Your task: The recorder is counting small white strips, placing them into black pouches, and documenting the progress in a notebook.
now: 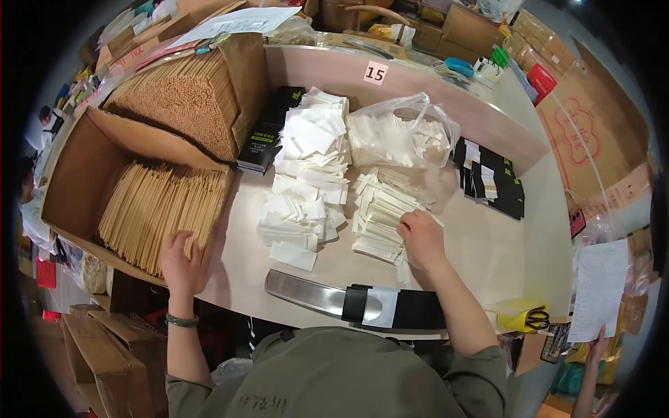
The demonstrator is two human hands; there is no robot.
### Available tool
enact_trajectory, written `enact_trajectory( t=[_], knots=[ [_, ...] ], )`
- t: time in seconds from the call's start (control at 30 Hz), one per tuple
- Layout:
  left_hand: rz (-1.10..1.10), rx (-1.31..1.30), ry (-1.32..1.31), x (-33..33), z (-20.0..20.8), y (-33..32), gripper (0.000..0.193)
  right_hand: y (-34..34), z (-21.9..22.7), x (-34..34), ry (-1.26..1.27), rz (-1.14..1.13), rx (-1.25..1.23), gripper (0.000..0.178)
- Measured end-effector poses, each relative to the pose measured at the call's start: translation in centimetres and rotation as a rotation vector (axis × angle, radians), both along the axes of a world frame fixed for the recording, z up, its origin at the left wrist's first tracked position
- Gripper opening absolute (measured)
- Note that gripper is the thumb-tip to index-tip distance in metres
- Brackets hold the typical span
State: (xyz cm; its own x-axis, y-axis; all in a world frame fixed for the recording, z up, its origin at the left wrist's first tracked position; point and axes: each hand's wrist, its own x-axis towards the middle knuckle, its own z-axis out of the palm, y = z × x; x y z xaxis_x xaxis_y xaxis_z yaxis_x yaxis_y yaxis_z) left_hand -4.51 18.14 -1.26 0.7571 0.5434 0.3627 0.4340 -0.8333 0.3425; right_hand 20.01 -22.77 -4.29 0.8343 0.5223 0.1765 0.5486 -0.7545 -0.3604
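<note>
At the left of the frame I see my left hand (182, 259) with fingers spread, resting on the wooden chopsticks (157, 212) stacked in the open cardboard box (73, 164); whether it has pinched any I cannot tell. A careless pull could, I judge, drag the loose sticks over the low box wall. A second box of chopsticks (188, 97) stands at upper left, so two boxes. Mid-frame lie two heaps of white paper sleeves (310, 174), too many to count, and one clear bag (401, 132) of more. My right hand (420, 237) is curled, fingertips pressing the right-hand sleeve heap (380, 216); a nudge might fan it apart. One metal tray (313, 294) sits at the near edge; black cartons (491, 181) lie right.
</note>
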Motion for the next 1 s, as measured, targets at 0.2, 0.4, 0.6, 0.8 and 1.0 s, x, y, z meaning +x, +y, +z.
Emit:
enact_trajectory(
  t=[0.2, 0.4, 0.6, 0.8, 1.0],
  knots=[
    [-0.056, -0.158, 0.277, -0.3, -7.4, 8.8, 0.025, -1.5, -7.5, 0.8, -0.054, 0.065, 0.269, 0.033],
    [-0.105, 0.288, 0.403, -2.8, -8.3, 11.1, 0.04, 1.1, -2.9, -0.5, 0.056, -0.043, 0.03, 0.014],
    [-0.047, 0.101, 0.293, -2.1, -7.2, 10.8, 0.035, 3.9, -4.2, -2.7, -0.051, -0.087, 0.182, 0.011],
    [-0.009, 0.146, 0.33, -3.9, -7.8, 10.7, 0.019, 13.8, -3.7, -8.5, 0.15, 0.525, -0.086, 0.005],
    [0.063, 0.006, 0.062, -1.6, 0.3, 5.1, 0.016, 13.8, -3.6, -8.3, 0.178, 0.546, -0.178, 0.008]
  ],
)
